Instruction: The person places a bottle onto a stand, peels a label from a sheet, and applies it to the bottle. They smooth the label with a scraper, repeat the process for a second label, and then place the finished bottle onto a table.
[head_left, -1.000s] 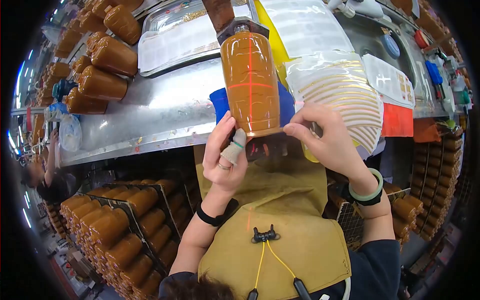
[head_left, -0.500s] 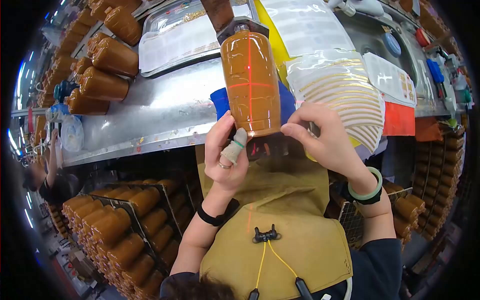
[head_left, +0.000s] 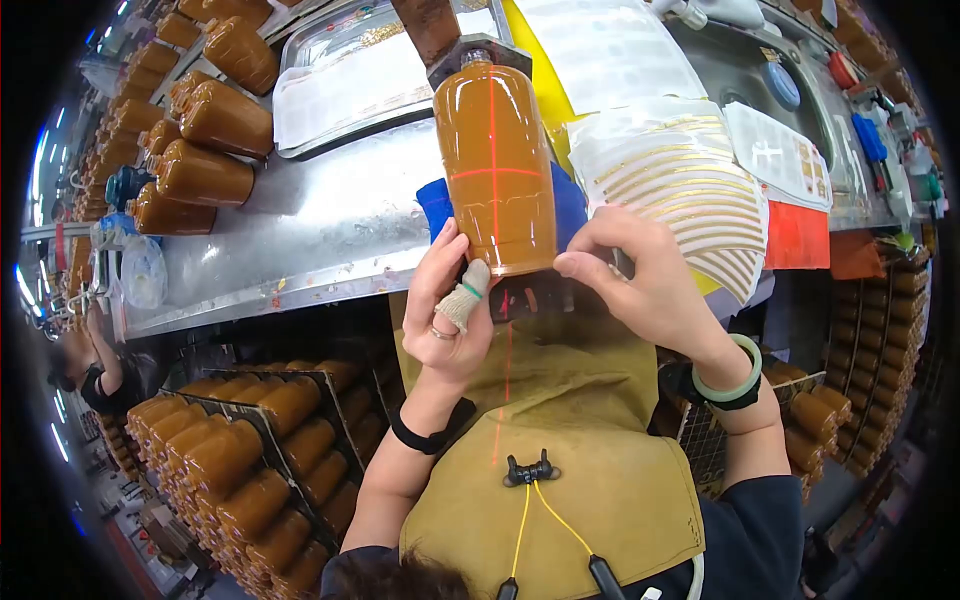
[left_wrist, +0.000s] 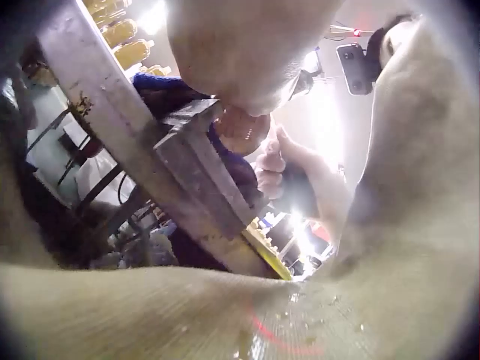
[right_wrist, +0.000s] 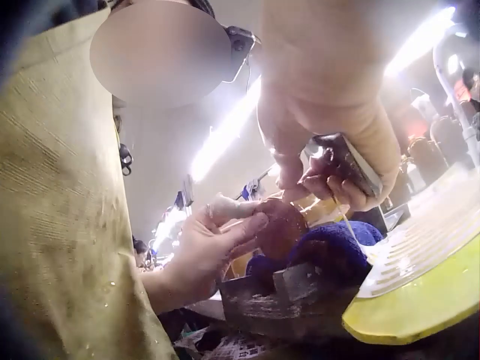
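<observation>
A glossy brown bottle lies with its neck away from me against a metal block, over a blue cloth. Red laser lines cross on its side. My left hand holds the base end at the left, its fingers along the side and its thumb, wearing a pale finger cot, at the bottom rim. My right hand is at the base's right edge, thumb and index tip close together there. In the right wrist view, its curled fingers hold a shiny flat metal tool, mostly hidden by the hand.
Right of the bottle lies a sheet with curved gold-edged strips. A tray stands behind to the left, a sink at the back right. More brown bottles stand left, and stacked bottles fill a rack below the bench.
The bottle has turned about its long axis: raised lines on its upper side have given way to a smoother face. Both hands stay at its base, with the right thumb shifting slightly.
</observation>
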